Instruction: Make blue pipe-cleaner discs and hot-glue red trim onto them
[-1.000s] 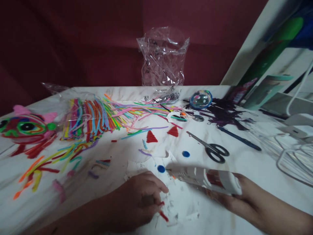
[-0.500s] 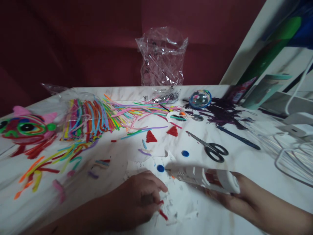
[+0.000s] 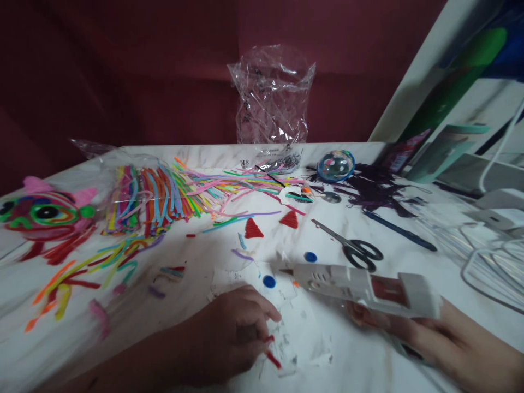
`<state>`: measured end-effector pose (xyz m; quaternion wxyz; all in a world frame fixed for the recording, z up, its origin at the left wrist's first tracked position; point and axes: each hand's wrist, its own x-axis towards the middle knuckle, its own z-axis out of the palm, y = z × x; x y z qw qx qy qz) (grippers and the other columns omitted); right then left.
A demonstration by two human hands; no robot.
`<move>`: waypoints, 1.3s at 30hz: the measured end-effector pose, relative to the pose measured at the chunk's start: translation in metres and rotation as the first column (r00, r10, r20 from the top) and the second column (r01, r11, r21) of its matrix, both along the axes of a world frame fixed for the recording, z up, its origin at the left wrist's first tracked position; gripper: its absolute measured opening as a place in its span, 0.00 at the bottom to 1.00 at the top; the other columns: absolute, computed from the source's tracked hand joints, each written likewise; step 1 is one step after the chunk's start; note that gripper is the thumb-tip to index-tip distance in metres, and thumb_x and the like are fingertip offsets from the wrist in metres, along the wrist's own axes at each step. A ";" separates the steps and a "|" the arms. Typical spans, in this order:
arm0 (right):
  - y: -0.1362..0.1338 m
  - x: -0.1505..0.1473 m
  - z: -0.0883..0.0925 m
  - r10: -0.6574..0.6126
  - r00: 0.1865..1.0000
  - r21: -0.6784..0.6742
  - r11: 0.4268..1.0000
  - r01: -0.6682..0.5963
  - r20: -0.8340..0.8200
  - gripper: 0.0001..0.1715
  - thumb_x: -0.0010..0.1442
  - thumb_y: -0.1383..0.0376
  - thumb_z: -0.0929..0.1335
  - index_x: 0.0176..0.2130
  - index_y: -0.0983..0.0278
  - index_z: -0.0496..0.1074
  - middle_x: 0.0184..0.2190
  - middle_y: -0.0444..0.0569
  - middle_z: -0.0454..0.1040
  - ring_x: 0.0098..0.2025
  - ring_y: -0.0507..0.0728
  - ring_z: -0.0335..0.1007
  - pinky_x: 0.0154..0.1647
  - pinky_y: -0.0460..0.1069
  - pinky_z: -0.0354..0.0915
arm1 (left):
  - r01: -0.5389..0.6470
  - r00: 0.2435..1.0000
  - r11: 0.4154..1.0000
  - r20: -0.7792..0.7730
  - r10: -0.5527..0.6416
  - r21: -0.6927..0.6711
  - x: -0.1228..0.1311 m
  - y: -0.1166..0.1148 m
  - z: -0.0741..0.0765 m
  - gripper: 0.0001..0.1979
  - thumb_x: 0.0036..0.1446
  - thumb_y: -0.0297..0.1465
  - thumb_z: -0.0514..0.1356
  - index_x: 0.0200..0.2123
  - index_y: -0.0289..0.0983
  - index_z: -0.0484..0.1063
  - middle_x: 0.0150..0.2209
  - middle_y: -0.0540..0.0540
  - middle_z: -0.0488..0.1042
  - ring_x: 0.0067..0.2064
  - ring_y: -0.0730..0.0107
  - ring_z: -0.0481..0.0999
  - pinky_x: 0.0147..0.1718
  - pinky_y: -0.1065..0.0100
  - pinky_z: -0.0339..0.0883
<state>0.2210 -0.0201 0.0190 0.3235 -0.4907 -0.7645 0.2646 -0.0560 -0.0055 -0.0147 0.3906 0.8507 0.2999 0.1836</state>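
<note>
My right hand [image 3: 405,327] is wrapped round the handle of a white hot glue gun [image 3: 347,284], whose nozzle points left. Just below and left of that nozzle, a small blue disc [image 3: 269,281] lies on a piece of marked white paper [image 3: 303,333]. My left hand [image 3: 241,333] rests at the paper's left side with its fingers curled in. A short red pipe-cleaner piece [image 3: 273,359] shows at its thumb and fingertips, partly hidden by them. A second blue disc [image 3: 310,257] lies farther back, and beyond it are two red triangles [image 3: 254,228] of coiled pipe cleaner.
Black-handled scissors [image 3: 360,251] and a dark pen-like tool [image 3: 401,230] lie at the right, near white cables [image 3: 491,262]. Bundled pipe cleaners [image 3: 159,199] spread across the back left. A colourful mask-like face [image 3: 45,215] stands far left, and a clear dome [image 3: 335,165] sits at the back.
My right hand has drawn the glue gun to the right, turning it a little, so its nozzle is raised off the blue disc. My left hand has stayed still.
</note>
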 end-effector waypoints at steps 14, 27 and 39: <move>-0.001 -0.014 -0.008 0.159 0.986 -0.100 0.983 -0.155 0.039 0.06 0.51 0.60 0.64 0.25 0.56 0.69 0.20 0.41 0.74 0.19 0.56 0.70 0.19 0.45 0.70 | -0.009 1.000 1.000 0.023 0.009 0.002 0.002 -0.001 0.003 0.06 0.51 0.23 0.57 0.24 0.36 0.65 0.42 0.45 0.75 0.45 0.69 0.71 0.43 0.69 0.63; 0.003 -0.016 -0.003 0.212 0.974 -0.101 0.974 -0.204 0.074 0.04 0.51 0.63 0.65 0.28 0.56 0.70 0.23 0.40 0.77 0.22 0.56 0.72 0.22 0.45 0.71 | -0.011 0.999 1.000 0.037 0.011 0.020 0.003 -0.001 0.003 0.05 0.50 0.23 0.56 0.25 0.37 0.65 0.40 0.44 0.75 0.43 0.68 0.72 0.43 0.67 0.64; 0.001 -0.018 -0.005 0.171 0.984 -0.099 0.981 -0.167 0.040 0.06 0.51 0.61 0.64 0.26 0.57 0.70 0.21 0.41 0.75 0.20 0.55 0.70 0.20 0.44 0.70 | -0.013 0.999 1.000 0.034 0.012 0.019 0.002 -0.001 0.000 0.04 0.50 0.23 0.57 0.25 0.36 0.66 0.41 0.44 0.75 0.44 0.68 0.72 0.43 0.68 0.63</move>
